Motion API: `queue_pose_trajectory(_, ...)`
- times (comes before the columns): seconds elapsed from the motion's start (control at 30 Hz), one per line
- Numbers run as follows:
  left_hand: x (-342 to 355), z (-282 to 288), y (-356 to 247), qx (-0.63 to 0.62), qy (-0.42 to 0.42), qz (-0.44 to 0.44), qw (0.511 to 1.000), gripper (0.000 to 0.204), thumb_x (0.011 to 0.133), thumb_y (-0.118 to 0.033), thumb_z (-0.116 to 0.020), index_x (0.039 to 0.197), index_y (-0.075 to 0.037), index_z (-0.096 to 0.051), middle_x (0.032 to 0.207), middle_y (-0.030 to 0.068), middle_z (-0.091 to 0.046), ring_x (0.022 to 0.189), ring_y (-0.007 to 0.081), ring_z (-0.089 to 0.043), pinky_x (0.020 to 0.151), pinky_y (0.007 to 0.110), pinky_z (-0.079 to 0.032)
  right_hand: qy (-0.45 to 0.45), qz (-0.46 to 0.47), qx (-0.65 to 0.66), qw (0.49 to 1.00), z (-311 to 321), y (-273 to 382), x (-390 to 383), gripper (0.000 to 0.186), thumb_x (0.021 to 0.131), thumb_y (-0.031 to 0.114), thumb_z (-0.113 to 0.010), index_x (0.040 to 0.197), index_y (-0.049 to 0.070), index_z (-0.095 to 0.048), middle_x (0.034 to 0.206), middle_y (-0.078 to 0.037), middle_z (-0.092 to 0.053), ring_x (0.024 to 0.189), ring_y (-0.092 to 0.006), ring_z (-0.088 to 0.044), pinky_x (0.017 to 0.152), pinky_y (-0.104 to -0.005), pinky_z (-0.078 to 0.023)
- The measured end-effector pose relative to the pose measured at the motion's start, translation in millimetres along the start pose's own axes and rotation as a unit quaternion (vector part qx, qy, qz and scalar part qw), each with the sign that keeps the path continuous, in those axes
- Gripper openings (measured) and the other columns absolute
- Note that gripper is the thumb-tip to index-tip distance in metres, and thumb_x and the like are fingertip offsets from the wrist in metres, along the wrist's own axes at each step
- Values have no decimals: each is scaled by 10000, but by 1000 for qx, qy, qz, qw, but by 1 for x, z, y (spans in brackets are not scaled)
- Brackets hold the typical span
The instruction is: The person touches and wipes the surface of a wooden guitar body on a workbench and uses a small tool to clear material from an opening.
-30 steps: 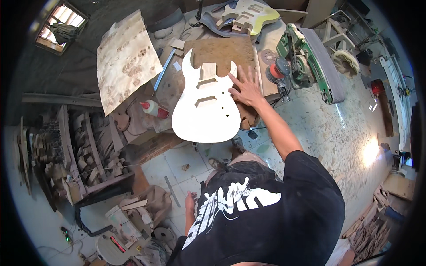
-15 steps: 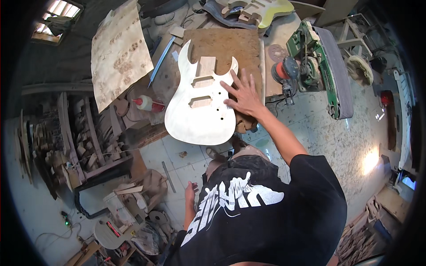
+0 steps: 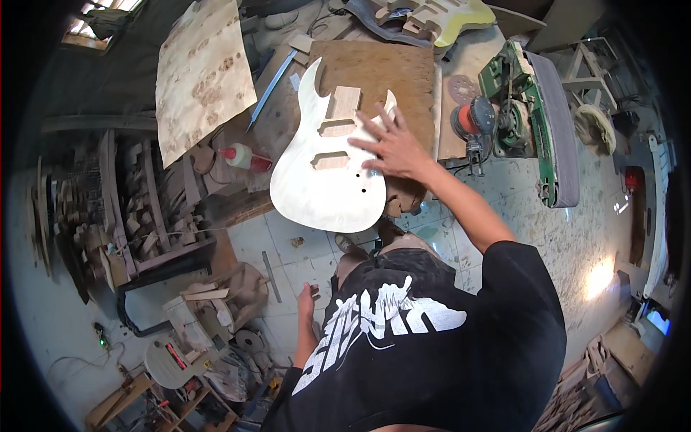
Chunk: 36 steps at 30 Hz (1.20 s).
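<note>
A pale, unpainted electric guitar body (image 3: 302,191) with two pointed horns lies flat on a brown board (image 3: 403,68) on the workbench. It has a neck pocket, two routed pickup cavities and small drilled holes. My right hand (image 3: 398,149) rests palm down on the body's right side, below the right horn, fingers spread and nothing gripped. The palm covers part of the body's edge and surface there. My left hand (image 3: 308,297) hangs low by my side, away from the bench. Its fingers are loosely bent and apart, with nothing visible in them.
Right of the board sit an orange-and-black sander (image 3: 473,117) and a green belt sander (image 3: 536,119). A glue bottle (image 3: 243,157), a blue strip (image 3: 272,86) and a burl veneer sheet (image 3: 205,79) are at left. Another guitar body (image 3: 464,21) lies at the back.
My right hand has slid leftward over the guitar body and now covers one of the drilled holes seen before. The whole view has shifted slightly. My left hand still hangs low.
</note>
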<state>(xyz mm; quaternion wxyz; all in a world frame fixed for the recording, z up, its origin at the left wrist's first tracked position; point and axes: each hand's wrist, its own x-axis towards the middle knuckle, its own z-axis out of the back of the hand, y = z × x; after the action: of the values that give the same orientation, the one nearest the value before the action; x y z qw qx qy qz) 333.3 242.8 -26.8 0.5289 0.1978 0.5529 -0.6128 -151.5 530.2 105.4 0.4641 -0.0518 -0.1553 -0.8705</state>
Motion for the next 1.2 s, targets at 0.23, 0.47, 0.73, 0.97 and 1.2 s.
queue_pose_trajectory(0.23,1,-16,20,-51,7,17,999,721,1087,-562,-369,1241,88,-640,1220,188,-693,1148,300,-662,932,419,-570,2,-103,-49,993,-4,8,-7,680,966,731,-421,1523,348,-499,1710,-91,-200,1570,-446,-59,1229,-677,-40)
queue_pose_trajectory(0.47,-15,-25,20,37,31,32,998,719,1078,-578,-386,1218,74,-656,1200,168,-703,1119,281,-671,893,396,-563,-30,-100,-50,993,-9,-8,-17,658,959,716,-451,1525,382,-484,1716,-91,-172,1567,-458,-45,1206,-712,-48)
queue_pose_trajectory(0.73,14,-14,28,-44,14,13,999,713,1085,-566,-371,1209,76,-656,1203,182,-700,1145,299,-666,936,423,-564,2,-24,-57,998,15,-22,15,661,971,731,-395,1482,342,-553,1704,-60,-220,1575,-406,-90,1254,-630,-57)
queue_pose_trajectory(0.97,4,-25,-2,7,20,-12,1000,741,1075,-624,-306,1320,-4,-630,1339,181,-657,1175,367,-627,982,480,-475,17,-20,-82,996,10,-34,48,680,984,729,-374,1508,323,-525,1707,-71,-221,1574,-417,-87,1246,-642,-51)
queue_pose_trajectory(1.2,-16,-34,21,36,11,2,999,730,1087,-574,-351,1237,68,-662,1224,180,-699,1144,280,-660,908,398,-547,13,-48,-86,995,12,-11,28,782,958,781,-350,1557,289,-455,1705,-105,-210,1572,-445,-54,1241,-656,-19)
